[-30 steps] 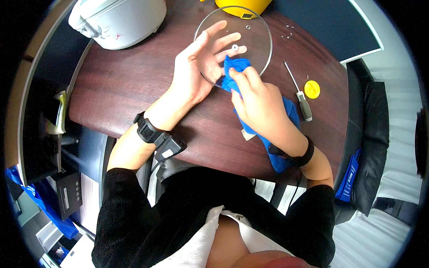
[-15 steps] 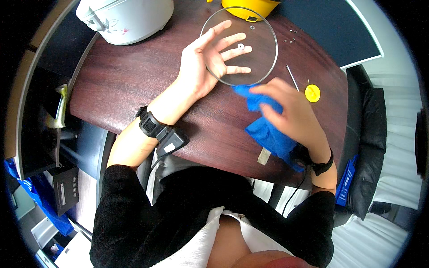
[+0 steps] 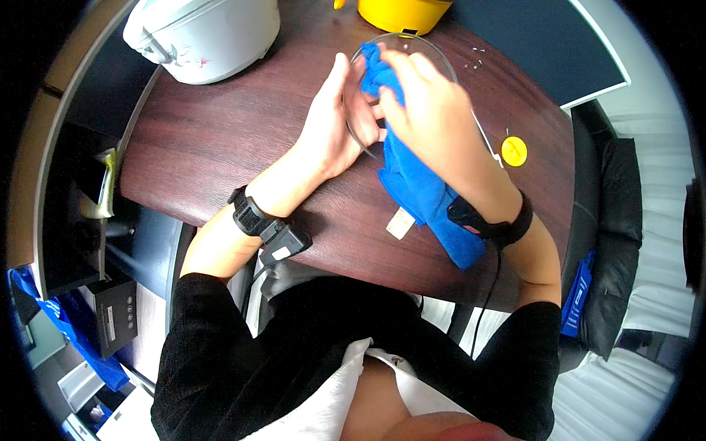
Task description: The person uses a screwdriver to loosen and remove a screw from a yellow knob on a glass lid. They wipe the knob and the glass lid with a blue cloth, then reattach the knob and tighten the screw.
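We judge the clear lid [image 3: 409,42] stiff, slick and breakable, best held rim-wise: left hand [image 3: 334,128] holds it, fingers partly hidden; right hand [image 3: 434,114] grips soft blue cloth [image 3: 415,173].

The left hand [image 3: 331,128] supports a round glass lid [image 3: 413,42] from beneath, above the wooden counter [image 3: 220,132]. The right hand [image 3: 430,106] holds a blue cloth [image 3: 412,173] over it (the loose end trails under the wrist). A partly hidden screwdriver [image 3: 482,132] lies near a yellow disc [image 3: 514,151]; a white rice cooker [image 3: 213,40] and yellow pot [image 3: 403,15] stand beyond.
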{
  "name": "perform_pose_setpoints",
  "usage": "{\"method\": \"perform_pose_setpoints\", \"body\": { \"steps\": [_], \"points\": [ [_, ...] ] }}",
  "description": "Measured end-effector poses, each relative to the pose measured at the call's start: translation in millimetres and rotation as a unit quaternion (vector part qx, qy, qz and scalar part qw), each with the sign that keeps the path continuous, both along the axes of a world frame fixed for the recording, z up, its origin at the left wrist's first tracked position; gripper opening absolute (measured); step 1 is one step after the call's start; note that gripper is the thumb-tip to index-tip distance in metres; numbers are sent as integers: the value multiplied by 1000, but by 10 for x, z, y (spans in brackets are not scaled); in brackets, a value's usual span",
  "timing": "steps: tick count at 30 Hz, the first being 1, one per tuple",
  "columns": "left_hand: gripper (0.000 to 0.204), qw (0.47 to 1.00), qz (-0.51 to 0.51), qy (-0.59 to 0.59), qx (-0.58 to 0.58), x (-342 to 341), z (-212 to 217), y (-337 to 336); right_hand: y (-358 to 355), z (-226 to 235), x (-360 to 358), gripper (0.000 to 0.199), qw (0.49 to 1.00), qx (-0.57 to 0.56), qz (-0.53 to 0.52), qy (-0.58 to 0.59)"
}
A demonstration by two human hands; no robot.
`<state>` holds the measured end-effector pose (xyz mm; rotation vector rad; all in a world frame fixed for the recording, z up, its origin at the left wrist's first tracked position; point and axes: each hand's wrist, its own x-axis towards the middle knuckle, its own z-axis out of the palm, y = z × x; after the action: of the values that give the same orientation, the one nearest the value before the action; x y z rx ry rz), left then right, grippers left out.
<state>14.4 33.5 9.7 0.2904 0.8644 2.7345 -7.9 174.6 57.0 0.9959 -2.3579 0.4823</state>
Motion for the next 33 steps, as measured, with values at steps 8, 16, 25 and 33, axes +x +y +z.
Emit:
{"method": "perform_pose_setpoints", "body": {
  "steps": [8, 16, 25, 33],
  "points": [
    [71, 999, 21, -24, -25, -50, -43, -71, -20, -94, 243, 33, 987, 68, 125, -76],
    [80, 999, 9, 15, -38, -71, 15, -115, 529, 62, 471, 29, 931, 129, 148, -309],
    [75, 997, -51, 12, -50, -64, -39, -92, 591, 256, 339, 24, 957, -25, 81, -278],
    [71, 995, -61, -30, -74, 27, -17, 0, 204, 66, 289, 28, 981, 98, 104, -129]
  ]
}}
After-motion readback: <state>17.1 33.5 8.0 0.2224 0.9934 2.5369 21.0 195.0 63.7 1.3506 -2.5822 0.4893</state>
